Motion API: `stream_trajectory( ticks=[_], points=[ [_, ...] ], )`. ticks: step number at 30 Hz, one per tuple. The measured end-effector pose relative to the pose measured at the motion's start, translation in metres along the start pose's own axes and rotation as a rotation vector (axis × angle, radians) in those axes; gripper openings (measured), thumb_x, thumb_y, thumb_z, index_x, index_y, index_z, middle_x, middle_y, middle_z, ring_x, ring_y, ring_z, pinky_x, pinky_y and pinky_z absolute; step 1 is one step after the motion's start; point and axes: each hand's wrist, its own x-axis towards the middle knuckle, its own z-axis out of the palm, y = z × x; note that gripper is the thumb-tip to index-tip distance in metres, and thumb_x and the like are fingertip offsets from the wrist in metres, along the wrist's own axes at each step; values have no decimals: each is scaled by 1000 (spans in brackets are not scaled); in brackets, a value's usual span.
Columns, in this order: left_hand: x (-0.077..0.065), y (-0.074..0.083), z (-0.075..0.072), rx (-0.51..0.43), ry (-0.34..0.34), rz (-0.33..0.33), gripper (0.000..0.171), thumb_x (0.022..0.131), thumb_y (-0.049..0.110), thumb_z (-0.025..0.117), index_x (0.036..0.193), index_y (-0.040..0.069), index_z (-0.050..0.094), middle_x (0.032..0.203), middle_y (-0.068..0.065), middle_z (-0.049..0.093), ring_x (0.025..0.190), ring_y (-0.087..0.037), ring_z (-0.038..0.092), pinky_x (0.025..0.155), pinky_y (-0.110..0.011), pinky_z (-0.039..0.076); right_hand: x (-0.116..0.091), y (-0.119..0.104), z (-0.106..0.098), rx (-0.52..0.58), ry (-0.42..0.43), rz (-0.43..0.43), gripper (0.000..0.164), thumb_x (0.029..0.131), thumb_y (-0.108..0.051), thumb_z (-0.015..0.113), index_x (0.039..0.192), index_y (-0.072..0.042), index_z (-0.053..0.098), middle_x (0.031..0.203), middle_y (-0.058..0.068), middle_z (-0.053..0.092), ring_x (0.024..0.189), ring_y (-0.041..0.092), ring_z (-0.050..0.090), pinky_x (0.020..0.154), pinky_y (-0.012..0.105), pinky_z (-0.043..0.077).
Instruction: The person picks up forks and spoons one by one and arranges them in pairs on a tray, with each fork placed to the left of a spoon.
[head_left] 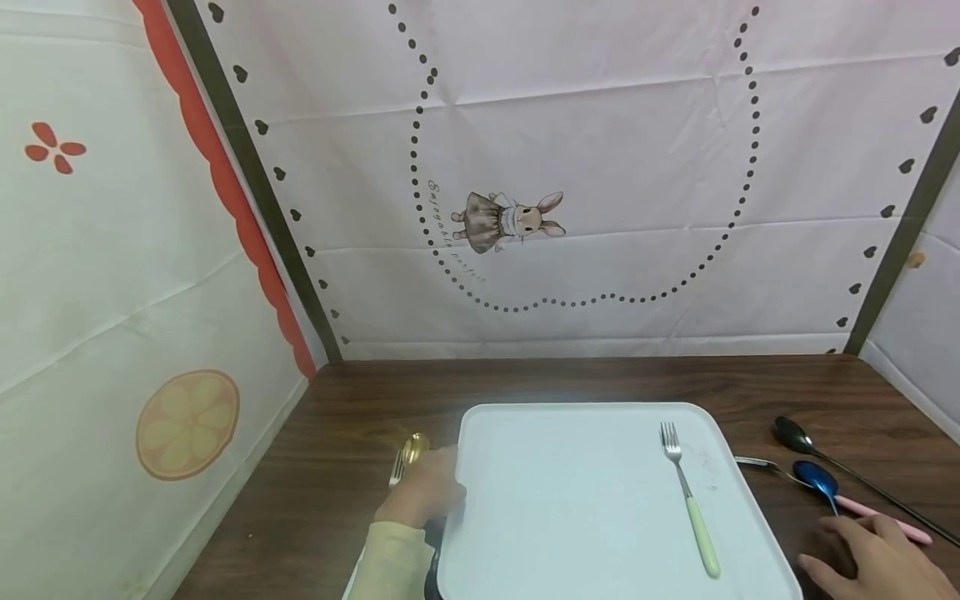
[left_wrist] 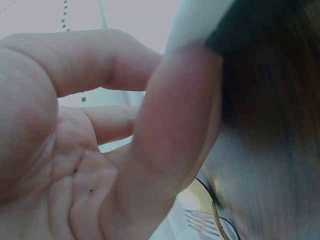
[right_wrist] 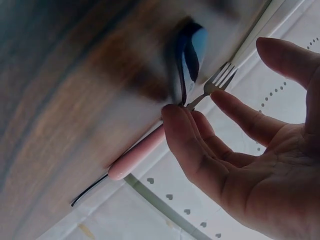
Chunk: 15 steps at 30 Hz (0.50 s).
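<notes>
A large white tray (head_left: 570,492) lies on the dark wooden table. At its left edge, my left hand (head_left: 426,487) holds the rim between curled fingers and thumb; the tray's pale edge (left_wrist: 200,20) shows behind the fingers in the left wrist view. A fork with a green handle (head_left: 701,533) rests on the tray. To the tray's right, my right hand (head_left: 877,558) has its fingertips at the handle of a blue spoon (head_left: 816,477), thumb well apart. The rest of that handle is hidden. Beside it lies a pink-handled fork (right_wrist: 142,152).
A long dark spoon (head_left: 791,435) lies on the far right. Left of the tray, a gold spoon (head_left: 415,446) and another fork (head_left: 397,471) lie partly hidden by my left hand. Printed white cloth walls (head_left: 600,167) stand around the wooden tabletop (head_left: 277,500).
</notes>
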Motion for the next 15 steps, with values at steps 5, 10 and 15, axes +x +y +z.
stream_trajectory(
  ticks=[5,10,15],
  points=[
    [0,0,0,2,-2,-2,41,72,-2,55,113,-4,53,80,-9,55,66,-24,50,59,-41,48,3,7,-1,-29,-21,-26,85,68,-57,69,110,14,50,100,43,40,92,55,43,69,65,45],
    [-1,1,0,-1,-5,-14,41,73,-1,56,114,-4,53,83,-10,57,66,-23,51,59,-41,48,9,18,-1,-59,-37,-99,80,70,-48,72,112,16,48,104,41,47,94,56,43,67,68,44],
    [0,0,1,-9,-4,-20,39,73,-2,56,112,-4,53,81,-10,56,65,-23,51,57,-40,48,16,26,-4,-87,-71,-173,63,70,-29,76,108,16,52,101,33,56,94,48,51,70,63,46]
  ],
)
